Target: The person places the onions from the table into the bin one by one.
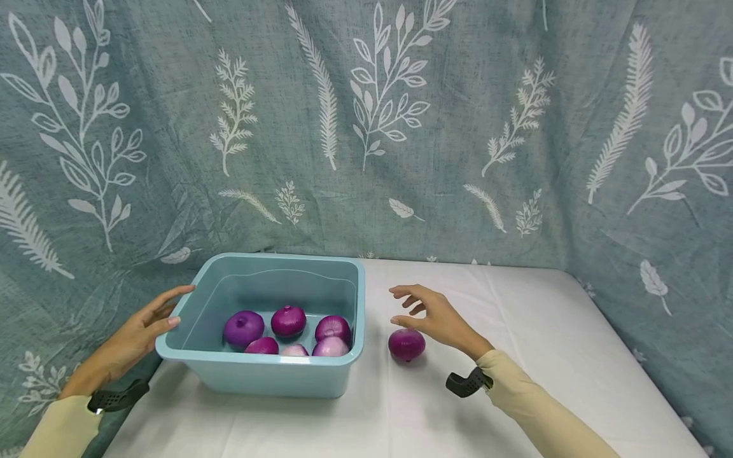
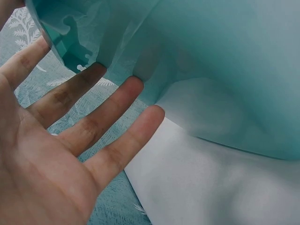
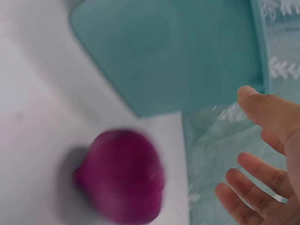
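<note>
A light blue plastic bin [image 1: 263,375] stands on the white-covered table, with several red onions [image 1: 288,322] lying on its floor. At the bin's left end is my left hand [image 1: 127,340], its fingertips at the rim. The left wrist view shows those fingers [image 2: 108,161] straight and spread beside the bin's outer wall. To the right of the bin, a single red onion [image 1: 406,345] lies on the cloth. Just above and behind it hovers my right hand [image 1: 438,316], thumb and fingers apart and holding nothing. In the right wrist view this onion [image 3: 124,178] looks blurred.
White cloth [image 1: 550,331] covers the table. A grey-green curtain with white leaf prints [image 1: 435,178] hangs behind the table and along both sides. Dark bands [image 1: 469,383] circle both wrists, over beige sleeves.
</note>
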Motion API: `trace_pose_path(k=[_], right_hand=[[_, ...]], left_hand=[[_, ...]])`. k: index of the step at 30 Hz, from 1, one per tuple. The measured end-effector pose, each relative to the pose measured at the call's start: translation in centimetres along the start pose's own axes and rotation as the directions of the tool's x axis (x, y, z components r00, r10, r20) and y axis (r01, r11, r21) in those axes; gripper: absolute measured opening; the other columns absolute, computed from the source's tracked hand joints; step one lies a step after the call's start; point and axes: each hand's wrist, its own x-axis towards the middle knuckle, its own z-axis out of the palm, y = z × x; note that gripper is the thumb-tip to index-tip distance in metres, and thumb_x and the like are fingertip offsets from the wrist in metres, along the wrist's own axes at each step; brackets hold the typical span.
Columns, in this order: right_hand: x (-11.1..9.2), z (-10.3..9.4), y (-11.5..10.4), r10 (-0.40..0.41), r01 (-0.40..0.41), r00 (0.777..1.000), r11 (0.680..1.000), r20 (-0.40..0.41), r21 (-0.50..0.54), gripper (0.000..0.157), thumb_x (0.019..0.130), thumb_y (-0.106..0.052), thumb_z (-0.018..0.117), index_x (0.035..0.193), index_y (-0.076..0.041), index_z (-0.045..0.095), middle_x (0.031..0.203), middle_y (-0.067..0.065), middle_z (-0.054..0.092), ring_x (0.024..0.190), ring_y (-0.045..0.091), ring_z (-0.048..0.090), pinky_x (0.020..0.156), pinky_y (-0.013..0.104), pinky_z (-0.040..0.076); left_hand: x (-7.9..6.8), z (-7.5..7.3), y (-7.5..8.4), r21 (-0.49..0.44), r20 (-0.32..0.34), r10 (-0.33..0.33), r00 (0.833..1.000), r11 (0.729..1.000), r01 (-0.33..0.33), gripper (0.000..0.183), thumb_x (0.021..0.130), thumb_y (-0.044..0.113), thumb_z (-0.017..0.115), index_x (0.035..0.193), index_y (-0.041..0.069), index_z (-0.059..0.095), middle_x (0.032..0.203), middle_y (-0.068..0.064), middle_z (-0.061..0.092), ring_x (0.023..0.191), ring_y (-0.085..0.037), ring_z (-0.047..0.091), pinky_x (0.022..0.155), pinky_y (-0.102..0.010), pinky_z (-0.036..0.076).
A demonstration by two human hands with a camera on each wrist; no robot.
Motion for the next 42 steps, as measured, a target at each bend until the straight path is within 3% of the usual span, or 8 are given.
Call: trace_pose_path(k=[4,11,17,23,31,36,38,42], right_hand=[[-1.7,-0.1,1.7,0.048,-0.047,0.999,0.999,0.016,-0.024,0.058,0.089,-0.030,0.084,0.140,-0.016,0.061,0.130,0.000,0.065,0.108,0.020,0.064,0.092,0.041,0.055],[-4.1,0.3,3.9,0.078,-0.078,0.997,0.997,0.023,-0.023,0.062,0.087,-0.035,0.085,0.140,-0.013,0.062,0.133,-0.002,0.065,0.109,0.026,0.063,0.091,0.040,0.055],[-5.6,1.0,5.0,0.095,-0.095,0.995,0.995,0.029,0.008,0.065,0.086,-0.036,0.085,0.140,-0.008,0.061,0.133,0.007,0.065,0.109,0.036,0.063,0.089,0.045,0.056],[-6.4,1.5,5.4,0.129,-0.129,0.991,0.992,0.037,0.006,0.070,0.086,-0.043,0.084,0.142,-0.009,0.059,0.135,0.007,0.064,0.110,0.031,0.062,0.090,0.047,0.055],[-6.8,2.3,5.7,0.155,-0.156,0.988,0.988,0.016,0.003,0.070,0.087,-0.043,0.083,0.143,-0.009,0.059,0.134,0.009,0.064,0.106,0.029,0.064,0.089,0.043,0.056],[-7.0,2.7,5.8,0.171,-0.171,0.985,0.985,0.014,0.011,0.069,0.088,-0.041,0.083,0.143,-0.008,0.058,0.132,0.011,0.064,0.101,0.024,0.065,0.086,0.039,0.057],[-7.0,2.8,5.8,0.172,-0.172,0.985,0.985,0.003,0.015,0.068,0.088,-0.040,0.082,0.143,-0.007,0.059,0.130,0.011,0.065,0.100,0.023,0.066,0.085,0.039,0.058],[-7.1,3.2,5.8,0.193,-0.193,0.981,0.981,-0.010,0.013,0.065,0.089,-0.040,0.082,0.141,-0.008,0.060,0.124,0.009,0.068,0.098,0.020,0.067,0.084,0.036,0.058]], left_hand=[[0.0,0.0,0.0,0.017,-0.005,-0.011,1.000,1.000,0.011,0.063,0.112,0.018,0.044,0.167,0.029,0.015,0.172,-0.007,0.004,0.145,-0.017,0.027,0.096,-0.058,0.049],[-0.1,0.0,-0.2,0.014,0.004,0.000,1.000,1.000,0.000,0.063,0.113,0.018,0.043,0.167,0.028,0.014,0.171,-0.010,0.005,0.128,0.010,0.035,0.095,-0.054,0.051],[-0.2,0.1,-0.2,0.008,0.013,0.003,1.000,1.000,-0.003,0.062,0.113,0.017,0.042,0.167,0.029,0.014,0.171,-0.006,0.005,0.128,0.012,0.034,0.096,-0.051,0.051],[-0.3,0.1,-0.1,-0.007,0.009,-0.001,1.000,1.000,0.001,0.063,0.113,0.018,0.043,0.167,0.028,0.014,0.172,-0.008,0.003,0.129,0.011,0.033,0.094,-0.039,0.053],[-0.3,0.4,-0.2,0.020,-0.010,-0.027,1.000,0.999,0.027,0.063,0.113,0.020,0.044,0.167,0.030,0.014,0.171,-0.008,0.004,0.146,-0.021,0.027,0.098,-0.060,0.047],[-0.3,0.4,0.0,0.019,0.000,-0.017,1.000,1.000,0.017,0.063,0.113,0.018,0.043,0.167,0.030,0.013,0.172,-0.006,0.001,0.151,-0.043,0.015,0.100,-0.061,0.046],[-0.3,0.4,0.1,0.015,0.004,-0.011,1.000,1.000,0.011,0.063,0.113,0.018,0.043,0.167,0.030,0.013,0.172,-0.008,0.001,0.150,-0.033,0.022,0.098,-0.056,0.048],[-0.2,0.4,0.2,0.005,0.005,-0.005,1.000,1.000,0.005,0.063,0.113,0.017,0.044,0.167,0.030,0.014,0.171,-0.012,0.002,0.135,0.002,0.034,0.095,-0.047,0.052]])
